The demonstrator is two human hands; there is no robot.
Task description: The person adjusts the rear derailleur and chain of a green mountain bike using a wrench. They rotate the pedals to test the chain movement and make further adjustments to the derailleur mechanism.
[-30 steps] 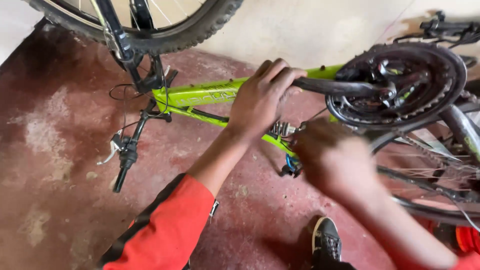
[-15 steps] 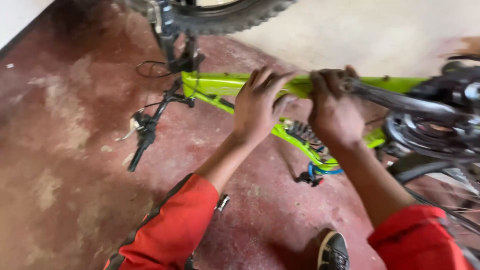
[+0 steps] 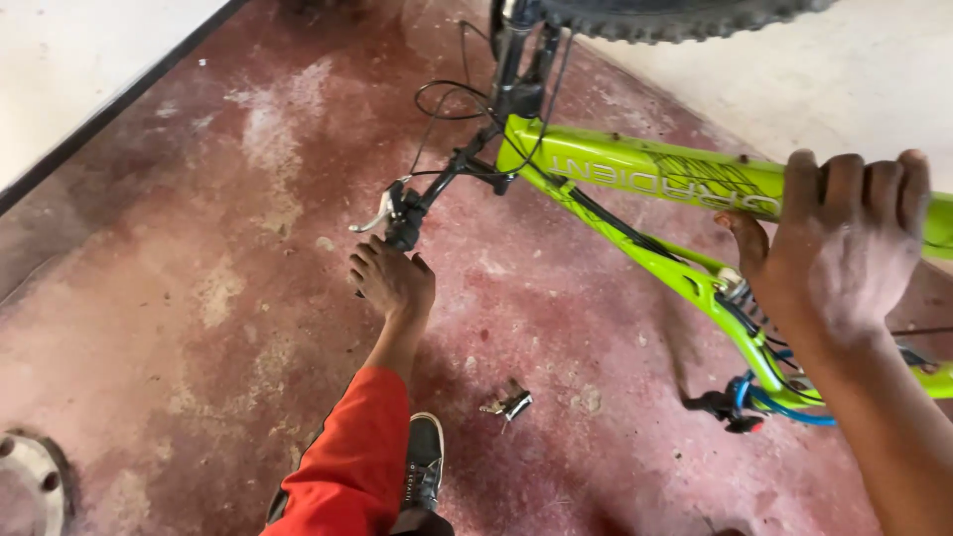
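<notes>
A lime-green bicycle frame [image 3: 635,169] lies upside down over a stained red floor, its front tyre [image 3: 675,18] at the top edge. My left hand [image 3: 392,280], on a red-sleeved arm, is curled round the end of the black handlebar [image 3: 437,189], just below the silver brake lever [image 3: 374,219]. My right hand [image 3: 844,248] grips the thick green tube at the right, with the fingers over the top and the thumb underneath. The rear of the bicycle is out of view.
A small metal part [image 3: 508,403] lies on the floor below the frame. My black shoe [image 3: 424,462] stands beside it. A blue cable and a black fitting [image 3: 737,407] hang off the lower tube. A round metal disc [image 3: 25,476] sits at the bottom left.
My left hand has left the green tube and dropped down-left onto the handlebar end. My right hand has settled on the tube. The view has swung towards the front of the bicycle.
</notes>
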